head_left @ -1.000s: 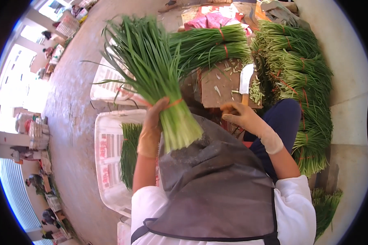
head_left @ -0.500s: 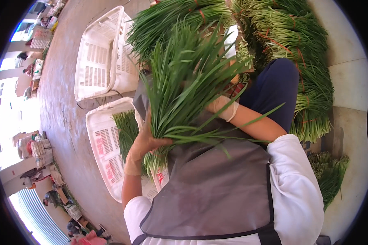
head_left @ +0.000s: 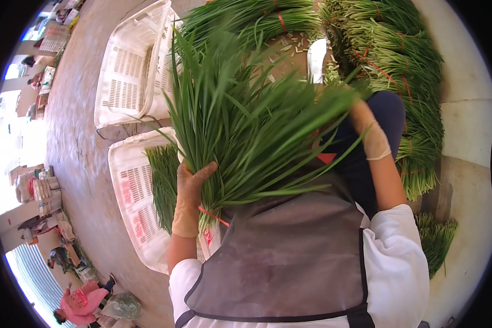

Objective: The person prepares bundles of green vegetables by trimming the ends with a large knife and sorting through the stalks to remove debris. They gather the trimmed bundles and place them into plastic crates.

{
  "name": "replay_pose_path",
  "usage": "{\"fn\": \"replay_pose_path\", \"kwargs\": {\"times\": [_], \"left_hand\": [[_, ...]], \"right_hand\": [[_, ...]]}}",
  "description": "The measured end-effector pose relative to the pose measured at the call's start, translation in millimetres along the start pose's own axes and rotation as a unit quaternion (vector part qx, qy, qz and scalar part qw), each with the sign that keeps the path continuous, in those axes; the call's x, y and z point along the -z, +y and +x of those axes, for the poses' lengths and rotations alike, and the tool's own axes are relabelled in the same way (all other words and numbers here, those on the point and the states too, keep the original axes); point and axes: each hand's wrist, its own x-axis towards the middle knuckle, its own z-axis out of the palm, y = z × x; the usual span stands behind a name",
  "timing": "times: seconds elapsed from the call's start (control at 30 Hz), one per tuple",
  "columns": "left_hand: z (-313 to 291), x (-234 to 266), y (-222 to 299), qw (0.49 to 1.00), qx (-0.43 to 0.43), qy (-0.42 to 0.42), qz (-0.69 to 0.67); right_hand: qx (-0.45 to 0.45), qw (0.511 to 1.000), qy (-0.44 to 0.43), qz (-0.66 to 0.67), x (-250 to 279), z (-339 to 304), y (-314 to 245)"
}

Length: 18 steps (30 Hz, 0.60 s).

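Observation:
A large loose bunch of garlic chives [head_left: 229, 120] fans out in front of my apron, leaves pointing away and to the right. My gloved left hand [head_left: 194, 183] is closed round its lower stems, thumb across the front. Just below that hand an orange-red band [head_left: 213, 216] crosses the stems. My gloved right hand [head_left: 364, 123] is at the right side of the leaves, near their tips; its fingers are blurred and partly hidden. Beyond the leaves lies a broad-bladed knife [head_left: 316, 61] on a board [head_left: 287, 57] strewn with cut stem pieces.
Banded chive bundles [head_left: 410, 71] are piled on the right, with another bundle [head_left: 251, 24] at the far side. Two white plastic crates stand left: a far one [head_left: 127, 82] and a near one [head_left: 128, 188] holding chives [head_left: 164, 188]. A person in pink [head_left: 82, 300] is at lower left.
My right hand has come out from behind the leaves, moving right and away. The leaves now spread further right. The band below my left hand now shows, and the knife and board are more exposed.

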Motion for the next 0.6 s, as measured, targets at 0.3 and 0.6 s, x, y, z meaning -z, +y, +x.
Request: {"fn": "replay_pose_path", "kwargs": {"times": [0.3,0.6], "left_hand": [[-18,-1,-14,0.999,-0.019,-0.003,0.030],[-18,-4,-14,0.999,-0.027,-0.023,0.013]], "right_hand": [[0.441,0.726,0.028,-0.526,-156,-38,-146],[0.505,0.541,-0.028,-0.672,-190,-2,-107]]}}
